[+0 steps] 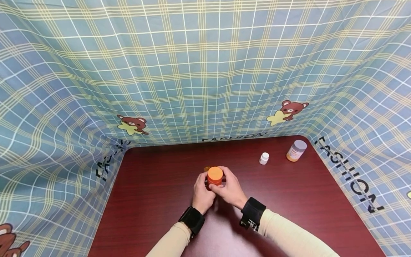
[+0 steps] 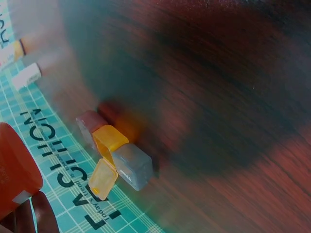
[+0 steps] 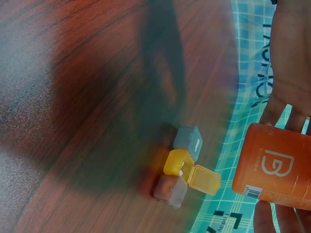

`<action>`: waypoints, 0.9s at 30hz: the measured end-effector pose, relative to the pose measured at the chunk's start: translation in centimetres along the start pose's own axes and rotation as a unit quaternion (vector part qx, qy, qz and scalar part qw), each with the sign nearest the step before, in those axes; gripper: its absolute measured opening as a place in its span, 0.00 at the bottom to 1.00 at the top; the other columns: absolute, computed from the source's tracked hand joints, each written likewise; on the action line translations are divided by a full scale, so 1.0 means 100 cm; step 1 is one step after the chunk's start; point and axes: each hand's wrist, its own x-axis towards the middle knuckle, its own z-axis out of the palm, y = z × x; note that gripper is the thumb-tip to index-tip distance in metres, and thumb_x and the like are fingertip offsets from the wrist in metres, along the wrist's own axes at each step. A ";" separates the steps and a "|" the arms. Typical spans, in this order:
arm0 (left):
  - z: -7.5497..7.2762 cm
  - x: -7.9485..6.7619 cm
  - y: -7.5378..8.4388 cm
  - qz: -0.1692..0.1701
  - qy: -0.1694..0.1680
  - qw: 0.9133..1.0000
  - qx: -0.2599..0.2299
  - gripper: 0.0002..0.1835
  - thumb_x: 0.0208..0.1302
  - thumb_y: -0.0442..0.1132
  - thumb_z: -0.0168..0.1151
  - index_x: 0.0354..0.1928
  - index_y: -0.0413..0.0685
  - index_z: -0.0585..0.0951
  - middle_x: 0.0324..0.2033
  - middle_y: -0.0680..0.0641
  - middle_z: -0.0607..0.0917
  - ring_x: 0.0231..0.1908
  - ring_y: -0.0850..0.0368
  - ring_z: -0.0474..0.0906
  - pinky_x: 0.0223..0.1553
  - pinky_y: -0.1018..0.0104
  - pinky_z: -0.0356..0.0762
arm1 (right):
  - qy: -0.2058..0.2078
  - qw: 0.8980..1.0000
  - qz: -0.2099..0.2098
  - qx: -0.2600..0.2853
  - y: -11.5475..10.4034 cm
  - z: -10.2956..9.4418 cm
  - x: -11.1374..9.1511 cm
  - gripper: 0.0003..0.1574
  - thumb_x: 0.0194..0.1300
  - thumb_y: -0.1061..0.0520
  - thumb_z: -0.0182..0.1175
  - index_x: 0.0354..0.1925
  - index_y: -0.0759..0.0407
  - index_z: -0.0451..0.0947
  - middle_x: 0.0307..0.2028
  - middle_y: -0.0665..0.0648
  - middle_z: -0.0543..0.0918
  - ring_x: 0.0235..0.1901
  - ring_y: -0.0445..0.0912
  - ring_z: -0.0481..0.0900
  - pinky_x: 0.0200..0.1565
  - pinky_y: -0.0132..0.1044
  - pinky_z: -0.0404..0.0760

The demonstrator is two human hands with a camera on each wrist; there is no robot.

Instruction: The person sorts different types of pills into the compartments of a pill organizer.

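before me hangs a blue plaid cloth (image 1: pixel 212 71), yellow and white lines crossing it, wrapping round to my left and right in soft folds. brown bears (image 1: pixel 131 122) hugging yellow stars are printed on it, with black "fashion" lettering (image 1: pixel 346 171) low down. my dark red wood-grain table (image 1: pixel 154 185) has rounded far corners and catches a pale glare (image 1: pixel 205 242) near me.

orange bottle (image 3: pixel 273 167): smooth plastic | tabletop (image 1: pixel 154 189): glossy wood-grain | curtain (image 1: pixel 192 78): cloth
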 end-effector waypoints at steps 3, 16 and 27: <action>0.000 0.000 0.000 0.004 -0.014 1.000 -0.002 0.32 0.42 0.39 0.78 0.52 0.44 0.76 0.44 0.48 0.79 0.44 0.55 0.77 0.44 0.61 0.78 | 0.001 1.000 0.001 -0.005 0.002 0.000 0.000 0.39 0.44 0.57 0.76 0.55 0.53 0.71 0.46 0.48 0.79 0.43 0.42 0.79 0.44 0.38 0.81; -0.004 -0.006 -0.018 0.005 -0.043 0.999 -0.026 0.25 0.51 0.33 0.72 0.53 0.44 0.76 0.46 0.43 0.79 0.46 0.49 0.78 0.42 0.52 0.80 | 0.046 0.998 0.006 -0.031 0.030 -0.026 0.015 0.39 0.45 0.59 0.76 0.55 0.59 0.70 0.46 0.55 0.79 0.44 0.47 0.79 0.42 0.45 0.81; -0.023 -0.026 -0.043 -0.027 -0.081 0.996 0.017 0.16 0.55 0.34 0.69 0.46 0.40 0.79 0.43 0.44 0.80 0.45 0.44 0.78 0.43 0.51 0.79 | 0.101 0.988 0.080 -0.089 0.087 -0.073 0.036 0.40 0.48 0.58 0.75 0.56 0.64 0.67 0.48 0.62 0.76 0.48 0.54 0.76 0.48 0.48 0.77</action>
